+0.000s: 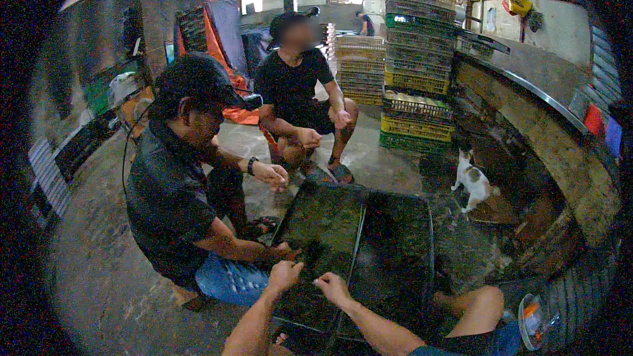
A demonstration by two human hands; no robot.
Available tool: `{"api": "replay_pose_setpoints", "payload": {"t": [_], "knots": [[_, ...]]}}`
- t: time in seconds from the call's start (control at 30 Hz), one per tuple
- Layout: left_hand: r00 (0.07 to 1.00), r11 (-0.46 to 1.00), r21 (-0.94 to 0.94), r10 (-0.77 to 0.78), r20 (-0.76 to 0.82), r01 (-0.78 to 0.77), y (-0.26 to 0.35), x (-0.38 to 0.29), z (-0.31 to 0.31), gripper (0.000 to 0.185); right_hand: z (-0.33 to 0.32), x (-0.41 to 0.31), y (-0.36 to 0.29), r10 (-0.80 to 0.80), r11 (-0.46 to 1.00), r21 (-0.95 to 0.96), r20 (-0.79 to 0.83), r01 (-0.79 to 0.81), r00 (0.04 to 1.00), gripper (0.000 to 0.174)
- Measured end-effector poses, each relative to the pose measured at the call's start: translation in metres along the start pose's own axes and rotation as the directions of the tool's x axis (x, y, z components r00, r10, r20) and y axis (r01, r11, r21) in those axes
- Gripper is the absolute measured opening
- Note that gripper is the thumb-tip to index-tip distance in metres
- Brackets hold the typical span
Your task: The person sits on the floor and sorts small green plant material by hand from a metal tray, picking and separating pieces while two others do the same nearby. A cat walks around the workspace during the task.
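Two dark rectangular trays (324,220) lie side by side on the floor in front of me, with a thin pale edge (357,242) between them. Over the near part of the left one, my left hand (285,276) is raised with its fingers curled and thumb pressed in. My right hand (334,289) faces it a short way off, thumb and fingertips pinched together. Anything small between the fingers is too dim to make out. The contents of the left tray look dark green and blurred. The right tray (395,247) is mostly in shadow.
At my left a seated person (173,207) reaches a hand (286,251) over the left tray, close to mine. Another person (296,89) sits beyond the trays. Stacked plastic crates (418,69) stand behind. Right are a cat (473,180) and a round container (531,321).
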State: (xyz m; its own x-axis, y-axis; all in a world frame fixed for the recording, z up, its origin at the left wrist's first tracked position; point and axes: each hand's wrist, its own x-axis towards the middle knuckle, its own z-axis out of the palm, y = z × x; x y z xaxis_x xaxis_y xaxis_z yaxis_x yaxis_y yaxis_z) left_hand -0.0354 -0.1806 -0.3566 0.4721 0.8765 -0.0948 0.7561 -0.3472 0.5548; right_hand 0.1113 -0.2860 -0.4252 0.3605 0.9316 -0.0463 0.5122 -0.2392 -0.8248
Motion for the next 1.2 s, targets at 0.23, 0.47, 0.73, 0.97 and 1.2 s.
{"api": "replay_pose_setpoints", "payload": {"t": [0.23, 0.47, 0.73, 0.97, 1.2], "knots": [[0.997, 0.975, -0.211, -0.071, -0.013, 0.067, 0.005, -0.004, -0.002, 0.042, 0.006, 0.022, 0.03, 0.03, 0.985, -0.17, -0.007, -0.031, 1.0, 0.041], [0.998, 0.94, -0.338, -0.059, -0.033, 0.044, 0.009, -0.005, -0.018, 0.042, 0.015, 0.011, 0.025, 0.21, 0.861, 0.463, 0.053, -0.211, 0.976, 0.037], [0.995, 0.859, -0.505, -0.095, 0.017, 0.091, 0.027, 0.006, -0.019, 0.04, -0.017, 0.018, 0.004, 0.187, 0.947, 0.246, 0.094, -0.204, 0.978, 0.023], [0.97, 0.66, -0.712, -0.185, 0.155, 0.239, 0.054, -0.014, -0.046, 0.034, -0.042, -0.015, -0.002, 0.28, 0.186, 0.881, 0.377, -0.435, 0.883, 0.023], [0.98, 0.58, -0.79, -0.129, 0.15, 0.198, 0.063, -0.013, -0.055, 0.039, -0.021, 0.002, 0.0, 0.334, 0.396, 0.81, 0.312, -0.432, 0.89, 0.035]]}}
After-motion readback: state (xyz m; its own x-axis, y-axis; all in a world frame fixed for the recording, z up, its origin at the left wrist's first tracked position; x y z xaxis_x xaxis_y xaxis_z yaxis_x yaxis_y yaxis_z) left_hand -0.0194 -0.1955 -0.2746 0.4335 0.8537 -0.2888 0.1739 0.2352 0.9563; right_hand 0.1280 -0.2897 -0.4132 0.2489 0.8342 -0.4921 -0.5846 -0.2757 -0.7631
